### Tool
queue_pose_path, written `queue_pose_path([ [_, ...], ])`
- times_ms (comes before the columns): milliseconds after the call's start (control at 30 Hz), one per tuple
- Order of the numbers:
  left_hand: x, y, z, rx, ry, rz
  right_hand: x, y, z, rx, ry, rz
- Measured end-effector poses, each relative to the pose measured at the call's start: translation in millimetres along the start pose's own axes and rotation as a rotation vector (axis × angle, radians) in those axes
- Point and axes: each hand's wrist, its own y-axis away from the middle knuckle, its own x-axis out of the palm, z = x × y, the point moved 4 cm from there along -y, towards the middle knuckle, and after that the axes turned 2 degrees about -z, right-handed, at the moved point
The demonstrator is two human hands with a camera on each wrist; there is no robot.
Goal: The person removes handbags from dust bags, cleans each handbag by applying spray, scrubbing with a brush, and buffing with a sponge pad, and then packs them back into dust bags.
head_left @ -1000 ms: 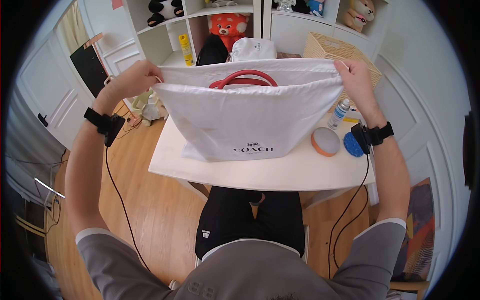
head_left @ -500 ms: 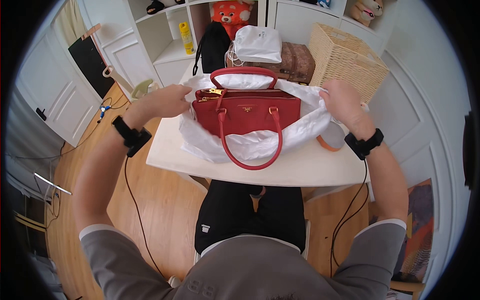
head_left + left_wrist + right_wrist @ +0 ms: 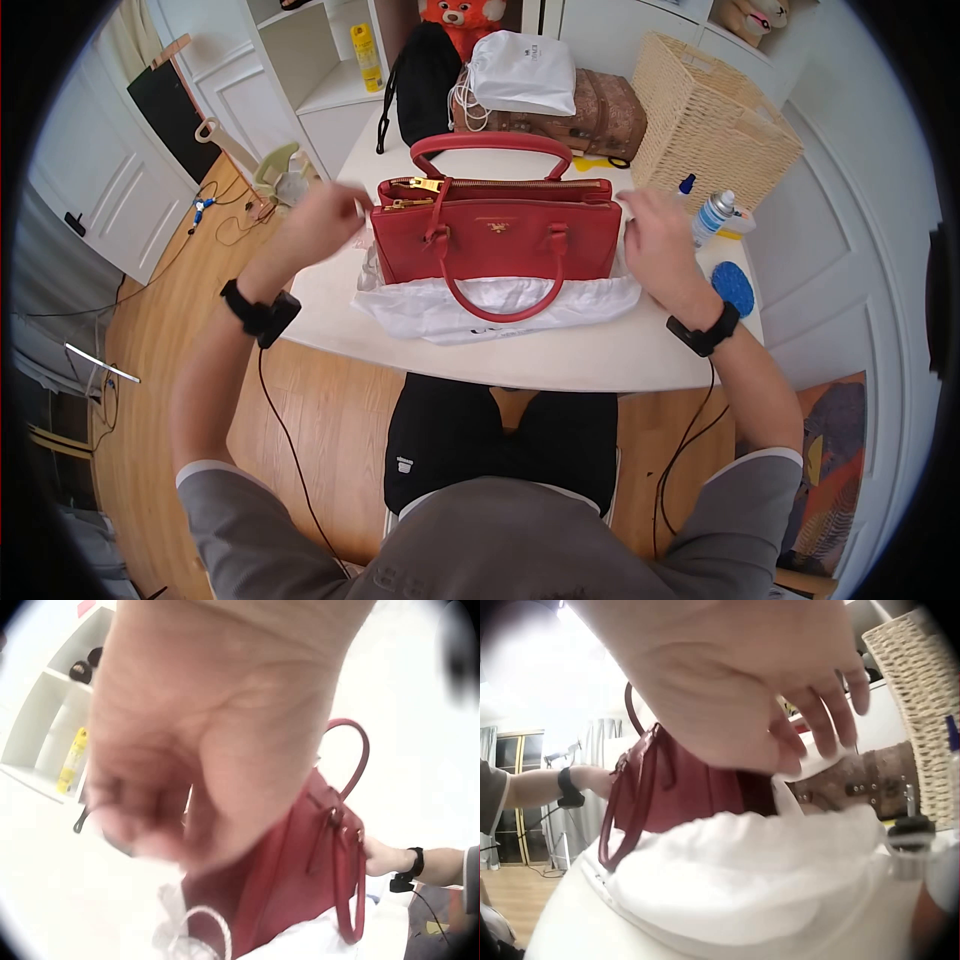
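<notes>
A red handbag stands upright on the white table, one handle raised behind and the other hanging over its front. The white cloth bag lies crumpled low around its base; in the right wrist view the cloth bunches beside the handbag. My left hand is at the handbag's left end, its fingers bent and holding nothing, as the left wrist view of the hand shows. At the other end is my right hand; its fingers are spread and loose in the right wrist view of the hand.
Behind the handbag are a black pouch, a brown case with a white pouch on it, and a woven basket. A spray bottle and a blue scrubber are at the right.
The white cloth bag, held up around the handbag earlier, has dropped to its base, uncovering the red handbag. Both hands have let go of the cloth and moved lower.
</notes>
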Motion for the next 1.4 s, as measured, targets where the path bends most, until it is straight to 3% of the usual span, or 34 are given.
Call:
queue_pose_path([
  [33, -13.5, 5.5, 0.4, -0.022, 0.136, -0.306, -17.6, -6.0, 9.4, -0.046, -0.112, -0.172],
  [67, -16.3, 12.1, -6.8, -0.024, 0.134, -0.303, -34.7, -10.9, 18.4, -0.090, -0.224, -0.346],
  [100, -25.9, 22.3, -28.9, 0.260, 0.183, -0.471, -45.6, -17.0, 28.1, -0.089, -0.227, -0.345],
  [133, -35.7, 32.1, -51.5, 0.547, 0.230, -0.635, -56.5, -21.8, 44.8, -0.224, -0.208, -0.340],
  [167, -37.3, 30.6, -74.6, 0.642, 0.192, -0.573, -59.7, -23.5, 58.2, -0.360, -0.189, -0.335],
  [200, -33.1, 28.4, -96.3, 0.734, 0.153, -0.510, -54.9, -24.4, 62.8, -0.362, -0.193, -0.333],
  [233, -22.0, 19.8, -98.4, 0.586, 0.191, -0.429, -48.2, -25.8, 66.6, -0.343, -0.182, -0.317],
  [333, -2.8, -12.9, -97.9, 0.529, 0.247, -0.536, -33.4, -18.3, 67.1, -0.313, -0.170, -0.302],
  [400, 4.0, -30.3, -86.3, 0.535, 0.252, -0.513, -28.3, -5.7, 63.1, -0.293, -0.167, -0.295],
  [467, 23.1, -47.0, -74.1, 0.241, 0.297, -0.096, -28.9, 11.0, 60.0, -0.385, -0.097, -0.366],
  [500, 25.0, -47.9, -73.7, 0.253, 0.213, -0.105, -29.2, 18.8, 54.5, -0.379, -0.092, -0.361],
  [533, 22.2, -48.6, -78.0, 0.260, 0.217, -0.097, -29.3, 28.8, 53.0, -0.480, -0.056, -0.348],
  [567, 22.0, -49.4, -82.2, 0.261, 0.185, 0.010, -27.9, 38.7, 53.4, -0.582, -0.023, -0.332],
  [600, 21.9, -49.0, -86.5, 0.260, 0.154, 0.118, -23.7, 45.5, 54.4, -0.573, -0.021, -0.325],
  [700, 23.3, -48.1, -95.7, 0.366, 0.032, 0.139, -2.4, 52.4, 64.8, -0.330, -0.228, -0.009],
  [733, 23.8, -49.5, -98.0, 0.442, -0.062, 0.115, 1.3, 55.2, 67.7, -0.327, -0.230, -0.001],
  [800, 24.4, -52.6, -98.2, 0.410, -0.058, 0.135, 18.3, 62.1, 69.3, -0.261, -0.254, 0.224],
  [833, 24.2, -53.2, -98.5, 0.372, -0.077, 0.150, 18.9, 65.2, 70.2, -0.262, -0.259, 0.231],
  [900, 22.9, -50.4, -100.3, 0.312, -0.079, 0.133, 24.4, 71.7, 77.1, -0.396, -0.177, 0.384],
  [933, 24.0, -50.1, -99.9, 0.304, -0.079, 0.133, 24.1, 73.2, 77.9, -0.402, -0.182, 0.386],
  [1000, 25.7, -50.5, -97.6, 0.293, -0.108, 0.107, 21.6, 81.5, 85.8, -0.664, -0.206, 0.432],
  [1033, 26.7, -49.1, -95.8, 0.288, -0.108, 0.104, 18.1, 79.1, 86.7, -0.670, -0.207, 0.431],
  [1100, 25.1, -45.2, -98.2, 0.378, 0.015, 0.006, -3.1, 69.2, 88.3, -0.607, -0.489, 0.340],
  [1133, 24.9, -43.0, -99.3, 0.380, 0.012, 0.001, -12.0, 63.9, 87.4, -0.609, -0.486, 0.336],
  [1200, 10.7, -15.6, -121.9, 1.008, -0.137, -0.543, -32.3, 43.9, 74.3, -0.363, -0.625, 0.215],
  [1233, 14.4, -8.2, -125.4, 1.059, -0.078, -0.458, -40.5, 35.1, 69.9, -0.313, -0.678, 0.130],
  [1267, 12.4, 0.4, -135.3, 1.060, -0.008, -0.421, -43.9, 27.7, 66.0, -0.309, -0.676, 0.123],
  [1333, 2.4, -1.5, -132.3, 0.949, 0.054, -0.506, -47.8, 12.0, 48.3, -0.103, -0.762, 0.028],
  [1367, -6.9, -14.7, -121.2, 0.752, 0.158, -0.478, -46.2, 5.7, 45.0, -0.102, -0.761, 0.026],
  [1400, -18.8, -33.8, -104.1, 0.554, 0.256, -0.451, -44.3, -1.4, 35.7, 0.041, -0.841, -0.045],
])
